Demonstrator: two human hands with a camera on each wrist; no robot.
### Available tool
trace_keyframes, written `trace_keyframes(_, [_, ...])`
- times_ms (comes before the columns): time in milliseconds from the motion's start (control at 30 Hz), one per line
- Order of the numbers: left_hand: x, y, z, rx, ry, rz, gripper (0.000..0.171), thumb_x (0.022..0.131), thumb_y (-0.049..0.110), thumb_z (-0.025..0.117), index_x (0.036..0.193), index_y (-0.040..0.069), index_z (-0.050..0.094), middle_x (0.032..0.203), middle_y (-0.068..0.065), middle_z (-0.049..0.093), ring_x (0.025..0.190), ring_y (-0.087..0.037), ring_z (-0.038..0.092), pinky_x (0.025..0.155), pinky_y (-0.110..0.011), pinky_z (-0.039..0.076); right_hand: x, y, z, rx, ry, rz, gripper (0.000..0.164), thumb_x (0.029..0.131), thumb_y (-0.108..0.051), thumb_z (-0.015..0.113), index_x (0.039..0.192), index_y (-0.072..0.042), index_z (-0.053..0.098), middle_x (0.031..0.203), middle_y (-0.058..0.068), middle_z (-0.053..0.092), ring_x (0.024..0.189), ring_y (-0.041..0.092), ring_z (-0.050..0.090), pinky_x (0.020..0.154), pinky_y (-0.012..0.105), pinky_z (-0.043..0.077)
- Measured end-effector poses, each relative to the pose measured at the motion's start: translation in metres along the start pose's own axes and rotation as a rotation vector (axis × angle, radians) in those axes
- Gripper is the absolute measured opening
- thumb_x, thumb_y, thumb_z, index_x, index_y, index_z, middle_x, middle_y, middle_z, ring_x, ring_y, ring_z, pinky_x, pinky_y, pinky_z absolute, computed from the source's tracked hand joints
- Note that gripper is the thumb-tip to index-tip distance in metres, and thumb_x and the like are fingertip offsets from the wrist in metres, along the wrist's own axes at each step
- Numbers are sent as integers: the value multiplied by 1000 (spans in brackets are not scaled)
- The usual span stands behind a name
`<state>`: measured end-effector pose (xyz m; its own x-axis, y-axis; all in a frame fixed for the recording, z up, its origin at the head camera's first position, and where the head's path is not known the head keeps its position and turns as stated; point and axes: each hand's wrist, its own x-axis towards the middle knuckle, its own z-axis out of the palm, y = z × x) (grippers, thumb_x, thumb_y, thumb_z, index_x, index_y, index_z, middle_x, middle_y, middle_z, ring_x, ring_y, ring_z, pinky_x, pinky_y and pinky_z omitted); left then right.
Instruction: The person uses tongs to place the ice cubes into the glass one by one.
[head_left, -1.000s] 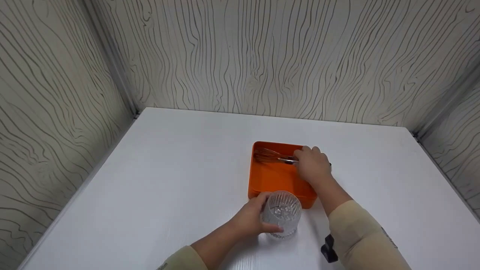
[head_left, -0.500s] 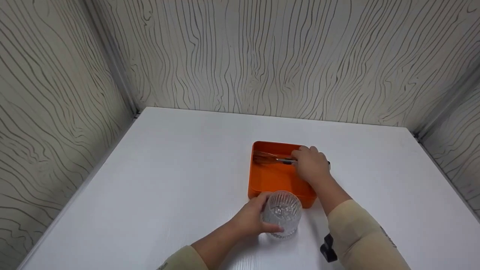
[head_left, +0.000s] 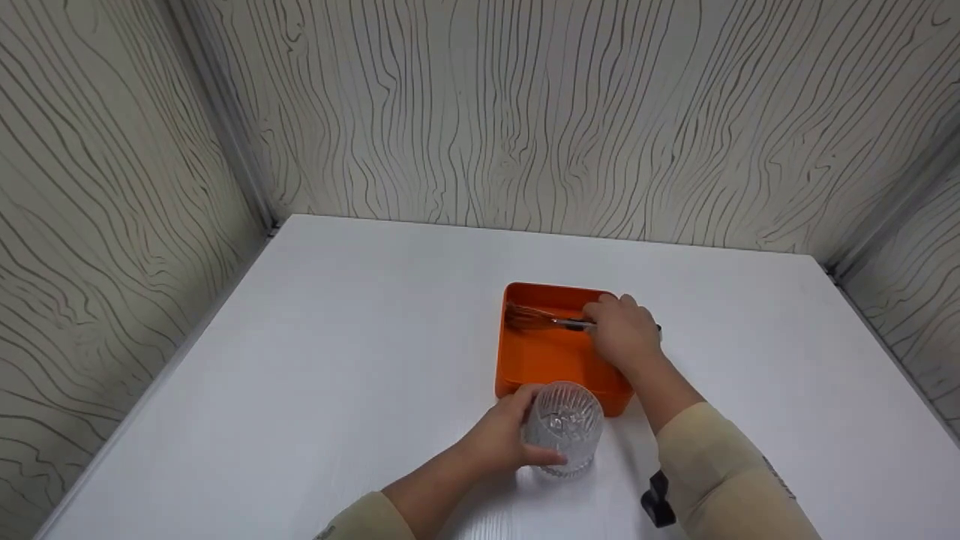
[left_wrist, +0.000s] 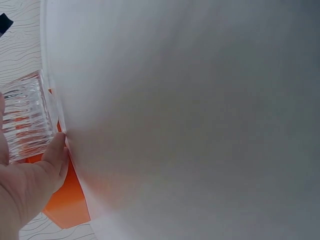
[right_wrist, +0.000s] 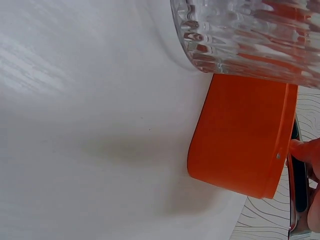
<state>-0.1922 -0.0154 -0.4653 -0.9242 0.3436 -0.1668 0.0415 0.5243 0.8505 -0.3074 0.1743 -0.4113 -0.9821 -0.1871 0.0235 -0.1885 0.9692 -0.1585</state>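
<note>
My left hand (head_left: 501, 437) grips a clear ribbed drinking glass (head_left: 566, 427), its thumb lying across the near side. The glass stands on the white table against the near side of an orange tray (head_left: 551, 367). With my right hand (head_left: 624, 330) I hold a whisk by its handle, above the tray's right side. The whisk's wire head (head_left: 529, 317) points left and lies inside the tray by its left wall. In the right wrist view the dark-inlaid handle (right_wrist: 300, 185) shows between thumb and fingers. My palm hides most of the handle in the head view.
The white table (head_left: 360, 345) stretches around the tray, with wood-grain panels (head_left: 480, 120) behind and at both sides. A small black object (head_left: 658, 501) sits beside my right sleeve.
The whisk's head has shifted slightly toward me inside the tray, and my right hand has moved a little left. My left hand and the glass stay in place.
</note>
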Motion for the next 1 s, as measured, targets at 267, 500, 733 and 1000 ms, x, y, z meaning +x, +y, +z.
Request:
trace_keyframes(267, [0,1,-1,-11,-2,-7,74,60,41,82,120,39,39,117,17,49,111,-10,48,98,-41,41,-3,2,-3,23,-2,8,20,85,-18,64,105,-16,65,98,8,55,89,28,45,73,46,47])
trace_keyframes(500, [0,1,-1,-11,1,-4,74,59,41,82,120,40,39,117,17,49,111,-11,48,98,-42,40,-4,9,-6,56,11,26,22,84,-15,65,105,-15,65,100,9,57,91,29,46,74,47,46])
trace_keyframes(733, [0,1,-1,-16,-1,-26,76,59,41,83,120,42,38,118,19,48,111,-10,47,99,-42,40,-6,19,-13,96,-14,29,21,85,-17,63,105,-15,65,98,8,56,90,28,45,75,46,47])
trace_keyframes(1000, [1,1,0,-13,-5,-27,76,59,41,82,121,42,38,119,20,48,112,-9,47,101,-42,37,-14,31,-25,106,4,-6,18,87,-16,61,103,-14,66,95,7,58,89,26,48,78,46,49])
